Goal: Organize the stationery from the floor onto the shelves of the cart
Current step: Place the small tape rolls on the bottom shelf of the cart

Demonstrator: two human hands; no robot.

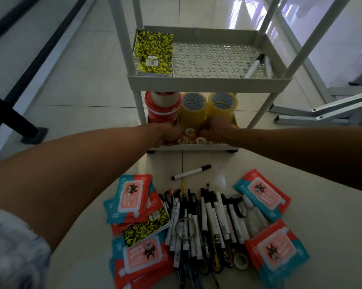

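Both hands met at the front of the cart's bottom shelf (pixel 217 145), the left hand (pixel 167 133) and right hand (pixel 214 130) each curled onto a small tape roll (pixel 189 132) held between them, equally near, hole facing up.

Upper shelf (pixel 209 83) of the cart: perforated middle lies bare between a notebook (pixel 154 54) at its left end and markers (pixel 257 65) at its right. Bottom shelf: red-and-white tape stack (pixel 163 107) and two yellow tape rolls (pixel 207 107) block the rear. Corner posts (pixel 261 110) narrow side access. Bare floor tile (pixel 223 161) separates cart and pen pile (pixel 207 222).
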